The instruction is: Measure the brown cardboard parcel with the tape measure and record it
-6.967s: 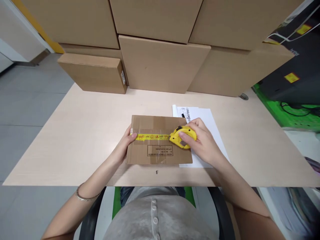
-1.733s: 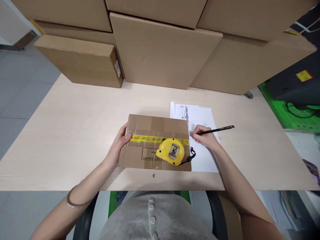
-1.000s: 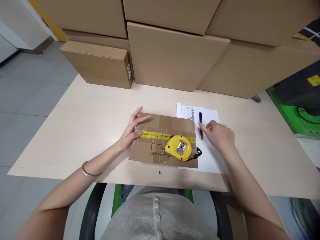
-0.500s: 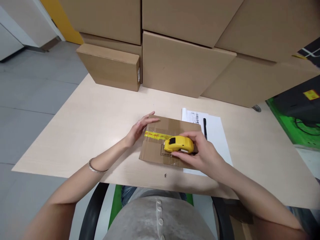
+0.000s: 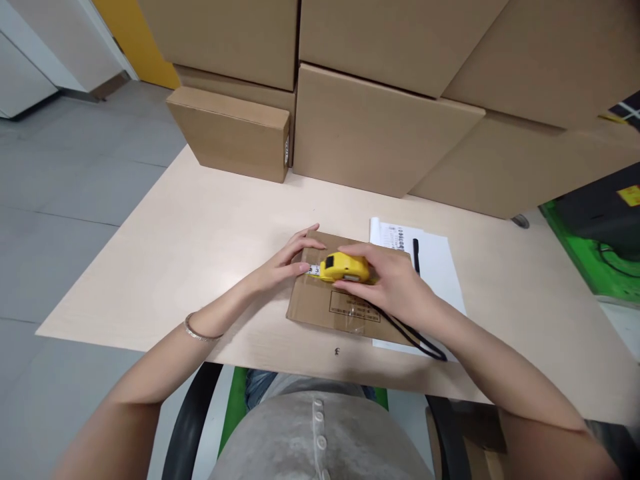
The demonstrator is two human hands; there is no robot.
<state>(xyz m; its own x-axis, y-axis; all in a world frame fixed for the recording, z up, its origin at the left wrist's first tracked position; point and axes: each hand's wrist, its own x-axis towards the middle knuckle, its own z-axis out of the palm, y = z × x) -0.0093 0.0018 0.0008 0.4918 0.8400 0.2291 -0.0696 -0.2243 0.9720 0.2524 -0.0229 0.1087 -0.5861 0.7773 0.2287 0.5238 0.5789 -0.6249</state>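
A flat cardboard parcel [image 5: 340,313] lies on the light wooden table [image 5: 200,253] in front of me. My right hand [image 5: 395,283] is closed around a yellow tape measure [image 5: 344,267] held on edge over the parcel's upper left part; its black wrist strap [image 5: 410,333] trails toward the table's front edge. My left hand [image 5: 285,263] rests at the parcel's left end, fingertips pinching the tape's short white tip [image 5: 313,269].
A white sheet of paper [image 5: 440,267] with a black pen [image 5: 415,253] on it lies right of the parcel. Stacked cardboard boxes [image 5: 380,127] line the back of the table; a smaller box [image 5: 233,133] stands at back left. Green and black equipment [image 5: 595,240] is at right.
The pen was laid on the paper. My right hand took up the tape measure and slid it left as the yellow blade drew back in; only a short tip shows now.
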